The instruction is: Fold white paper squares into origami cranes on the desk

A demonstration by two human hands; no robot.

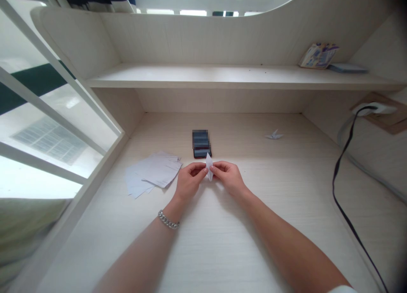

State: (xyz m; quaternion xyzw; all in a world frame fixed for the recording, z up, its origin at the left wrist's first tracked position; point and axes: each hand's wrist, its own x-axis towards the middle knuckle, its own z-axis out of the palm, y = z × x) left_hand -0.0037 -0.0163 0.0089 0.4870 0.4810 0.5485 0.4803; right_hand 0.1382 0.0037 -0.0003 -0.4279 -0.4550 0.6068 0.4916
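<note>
A small white folded paper (209, 162), narrow and pointed at both ends, is held upright over the middle of the desk. My left hand (190, 179) pinches its left side between thumb and fingers, and a silver chain bracelet circles that wrist. From the other side, my right hand (229, 177) grips the same paper with thumb and fingertips. Just behind the paper lies a dark phone (201, 143), its screen blurred out. To the left of my hands, loose white paper sheets (162, 170) overlap in a spread pile. A finished paper crane (274, 135) rests farther back on the right.
A pale wooden shelf (197, 74) runs across the back above the desk, with a colourful packet (319, 55) and a flat bluish item (347, 68) at its right. A black cable (337, 170) hangs from the wall socket plug (373, 108) along the right. White rails (47, 102) border the left.
</note>
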